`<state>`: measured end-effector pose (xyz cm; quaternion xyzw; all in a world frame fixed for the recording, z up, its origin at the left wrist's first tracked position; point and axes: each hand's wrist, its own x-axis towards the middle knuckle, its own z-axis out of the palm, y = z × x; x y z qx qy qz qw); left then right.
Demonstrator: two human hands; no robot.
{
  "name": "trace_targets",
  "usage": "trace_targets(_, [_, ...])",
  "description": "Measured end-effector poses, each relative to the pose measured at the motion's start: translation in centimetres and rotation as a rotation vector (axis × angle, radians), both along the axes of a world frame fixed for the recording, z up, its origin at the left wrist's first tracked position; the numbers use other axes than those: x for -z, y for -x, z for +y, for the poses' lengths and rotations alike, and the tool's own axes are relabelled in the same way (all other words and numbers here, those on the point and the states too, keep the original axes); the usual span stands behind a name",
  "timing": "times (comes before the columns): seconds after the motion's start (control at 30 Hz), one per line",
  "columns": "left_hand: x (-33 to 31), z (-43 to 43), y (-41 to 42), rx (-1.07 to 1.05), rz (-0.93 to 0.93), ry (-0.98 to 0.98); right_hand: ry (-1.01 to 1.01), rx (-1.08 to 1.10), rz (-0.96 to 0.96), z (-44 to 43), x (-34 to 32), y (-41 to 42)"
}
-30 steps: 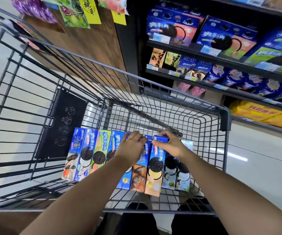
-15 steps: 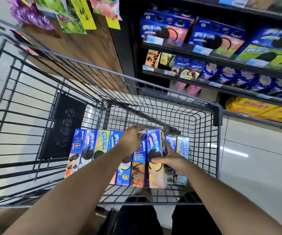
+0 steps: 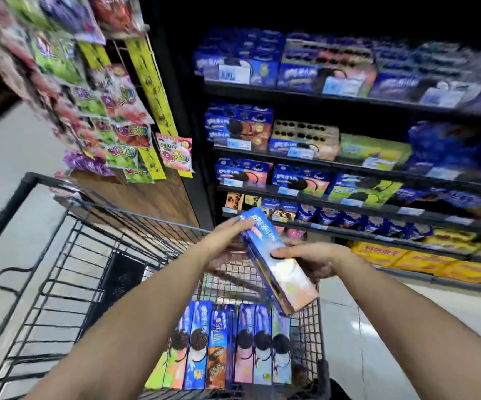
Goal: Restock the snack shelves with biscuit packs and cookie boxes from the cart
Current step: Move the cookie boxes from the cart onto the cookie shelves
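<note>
A long blue and peach cookie box (image 3: 277, 262) is held tilted above the cart (image 3: 69, 255). My right hand (image 3: 308, 256) grips its middle from the right, thumb across the front face. My left hand (image 3: 227, 241) holds its upper end from the left. Below, a row of several upright cookie boxes (image 3: 227, 345) stands in the cart's near right corner. The snack shelves (image 3: 349, 166) ahead and to the right carry blue, pink and green cookie boxes.
Hanging candy bags (image 3: 118, 116) and yellow tags cover a wooden panel on the left, just beyond the cart. Yellow boxes (image 3: 412, 258) fill the lowest shelf at right. Pale floor shows to the left and at the lower right.
The box has come up out of the cart row, now held above it in both hands. My view has lifted towards the shelves.
</note>
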<state>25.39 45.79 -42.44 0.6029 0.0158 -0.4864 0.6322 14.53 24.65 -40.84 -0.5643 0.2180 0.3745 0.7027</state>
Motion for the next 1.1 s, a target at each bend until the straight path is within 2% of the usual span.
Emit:
trace_targets(0.17, [-3.7, -2.7, -0.6, -0.394, -0.016, 0.006, 0.135, 0.187, 0.006, -3.5, -2.8, 0.5])
trace_targets(0.27, [-5.3, -3.8, -0.7, -0.574, -0.054, 0.042, 0.101, 0.33, -0.011, -5.5, -3.0, 1.5])
trace_targets(0.37, [-6.1, -4.9, -0.7, -0.633, -0.084, 0.096, 0.032, 0.451, -0.054, -6.2, -2.9, 1.6])
trace_targets(0.6, [-5.9, -5.7, -1.3, -0.525, -0.207, 0.159, 0.052, 0.521, -0.118, -8.3, -2.6, 1.5])
trace_targets(0.73, [-5.4, -5.2, -2.6, -0.315, -0.347, 0.13, 0.067, 0.499, -0.155, -10.3, -2.2, 1.4])
trace_targets(0.87, [-5.5, -5.3, -4.6, -0.059, -0.616, -0.039, 0.32, 0.446, -0.252, -11.8, -2.7, 0.8])
trace_targets(0.97, [-5.6, -5.9, -6.1, 0.098, -0.746, -0.16, 0.427, 0.46, -0.333, -13.1, -3.1, 0.2])
trace_targets(1.1, [-3.8, -7.5, -7.9, 0.16, -0.864, -0.225, 0.567, 0.392, -0.434, -14.8, -3.2, -1.3])
